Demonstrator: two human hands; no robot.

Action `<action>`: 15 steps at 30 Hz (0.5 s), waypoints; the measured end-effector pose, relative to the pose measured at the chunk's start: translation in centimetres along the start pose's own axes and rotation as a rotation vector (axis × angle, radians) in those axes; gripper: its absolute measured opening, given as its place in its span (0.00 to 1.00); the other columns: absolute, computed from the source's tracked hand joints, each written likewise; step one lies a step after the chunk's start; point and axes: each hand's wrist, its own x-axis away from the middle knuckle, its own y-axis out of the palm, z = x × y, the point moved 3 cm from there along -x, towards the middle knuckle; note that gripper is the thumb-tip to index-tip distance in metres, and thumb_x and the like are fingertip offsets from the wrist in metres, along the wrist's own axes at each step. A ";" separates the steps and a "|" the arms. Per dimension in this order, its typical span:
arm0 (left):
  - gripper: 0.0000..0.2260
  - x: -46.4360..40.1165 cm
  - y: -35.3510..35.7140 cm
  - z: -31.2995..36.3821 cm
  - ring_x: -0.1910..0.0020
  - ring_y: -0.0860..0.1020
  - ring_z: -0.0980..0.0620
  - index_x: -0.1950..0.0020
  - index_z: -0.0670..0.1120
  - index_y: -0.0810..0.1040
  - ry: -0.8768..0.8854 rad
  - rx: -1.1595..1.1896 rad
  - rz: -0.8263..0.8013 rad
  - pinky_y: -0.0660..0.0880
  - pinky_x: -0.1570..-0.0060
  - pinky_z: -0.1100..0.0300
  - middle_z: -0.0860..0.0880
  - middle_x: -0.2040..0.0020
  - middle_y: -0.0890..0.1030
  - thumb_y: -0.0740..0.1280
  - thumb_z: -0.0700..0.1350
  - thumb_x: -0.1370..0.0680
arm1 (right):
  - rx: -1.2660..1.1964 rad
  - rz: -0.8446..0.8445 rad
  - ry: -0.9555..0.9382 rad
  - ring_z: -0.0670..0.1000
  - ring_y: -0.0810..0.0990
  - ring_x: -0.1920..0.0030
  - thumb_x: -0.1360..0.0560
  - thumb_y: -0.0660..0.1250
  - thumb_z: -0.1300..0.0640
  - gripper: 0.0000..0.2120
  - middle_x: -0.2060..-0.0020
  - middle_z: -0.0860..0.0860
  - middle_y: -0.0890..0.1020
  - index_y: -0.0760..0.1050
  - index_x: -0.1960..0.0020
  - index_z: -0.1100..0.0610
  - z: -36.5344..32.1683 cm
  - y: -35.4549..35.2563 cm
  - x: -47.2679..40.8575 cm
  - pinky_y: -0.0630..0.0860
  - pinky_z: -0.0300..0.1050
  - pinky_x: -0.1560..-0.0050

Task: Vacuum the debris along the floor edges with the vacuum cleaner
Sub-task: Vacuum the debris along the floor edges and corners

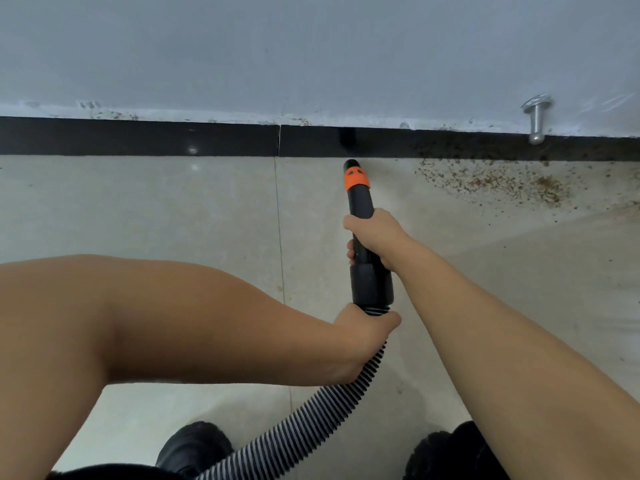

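Pale tiled floor (173, 209) met a black baseboard (138, 138) under a grey-blue wall (311, 46) in the head view, our only view. We held the vacuum nozzle (363, 216), a black tube with an orange collar (356, 180), pointed away from us, its tip close to the baseboard; we could not tell whether it touched the floor. Our right hand (375, 239) gripped the tube at its middle, fingers curled round it and pressed together, their tips showing on the far side of the tube. Behind those fingers, nearer us, our left hand (363, 337) wrapped the ribbed hose (311, 420) just where it joined the nozzle's wide black end, fingers closed round it. From there the hose ran back between our two dark shoes (194, 445). Beyond and to the right of our right-hand fingers, brown debris (495, 183) lay scattered on the tile and against the baseboard, apart from the nozzle tip. Farther right, a metal doorstop (536, 119) stuck out from the wall above the baseboard.
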 end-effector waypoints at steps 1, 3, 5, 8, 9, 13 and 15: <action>0.09 -0.5 -0.4 0.1 0.71 0.73 0.50 0.62 0.44 0.71 -0.008 0.021 0.005 0.73 0.69 0.61 0.46 0.66 0.74 0.68 0.43 0.23 | 0.004 0.040 -0.002 0.53 0.75 0.78 0.26 0.64 0.60 0.06 0.73 0.56 0.76 0.68 0.54 0.59 -0.3 0.1 -0.4 0.77 0.46 0.70; 0.08 -1.1 -1.0 0.6 0.68 0.74 0.48 0.60 0.44 0.72 -0.014 0.039 0.006 0.73 0.66 0.59 0.45 0.65 0.74 0.68 0.44 0.25 | -0.020 0.091 0.011 0.52 0.75 0.78 0.26 0.64 0.60 0.06 0.73 0.56 0.76 0.68 0.54 0.59 -0.7 -0.4 -1.0 0.77 0.45 0.70; 0.06 -1.3 -0.8 1.3 0.64 0.74 0.47 0.57 0.45 0.72 -0.034 0.071 -0.045 0.72 0.62 0.58 0.45 0.62 0.74 0.68 0.44 0.26 | -0.050 0.134 0.028 0.52 0.76 0.78 0.26 0.64 0.59 0.06 0.72 0.56 0.77 0.68 0.54 0.58 -0.9 -1.3 -1.7 0.77 0.46 0.70; 0.08 -1.9 -0.4 2.0 0.64 0.73 0.48 0.53 0.44 0.72 -0.040 0.067 -0.082 0.70 0.64 0.59 0.45 0.61 0.74 0.68 0.45 0.27 | -0.094 0.187 0.054 0.53 0.76 0.77 0.26 0.65 0.59 0.06 0.71 0.56 0.77 0.68 0.53 0.58 -1.0 -2.8 -2.3 0.78 0.47 0.68; 0.09 -2.3 -0.3 2.2 0.65 0.72 0.48 0.52 0.44 0.72 -0.041 0.067 -0.090 0.70 0.65 0.60 0.45 0.61 0.74 0.68 0.45 0.27 | -0.114 0.205 0.063 0.52 0.76 0.77 0.26 0.65 0.59 0.06 0.71 0.56 0.77 0.68 0.53 0.59 -1.1 -3.3 -2.4 0.79 0.47 0.68; 0.07 -3.1 0.5 2.3 0.65 0.72 0.49 0.54 0.45 0.72 -0.043 0.030 -0.123 0.70 0.65 0.60 0.46 0.63 0.74 0.68 0.45 0.27 | -0.187 0.217 0.070 0.53 0.75 0.76 0.25 0.65 0.61 0.06 0.71 0.57 0.76 0.68 0.55 0.59 -0.4 -4.6 -2.5 0.78 0.47 0.68; 0.07 -2.8 1.1 1.5 0.64 0.73 0.47 0.56 0.45 0.71 -0.055 -0.008 -0.137 0.70 0.63 0.59 0.45 0.62 0.74 0.68 0.45 0.27 | -0.187 0.179 0.053 0.54 0.74 0.77 0.25 0.64 0.62 0.06 0.72 0.57 0.75 0.66 0.55 0.60 0.4 -4.4 -1.9 0.77 0.47 0.69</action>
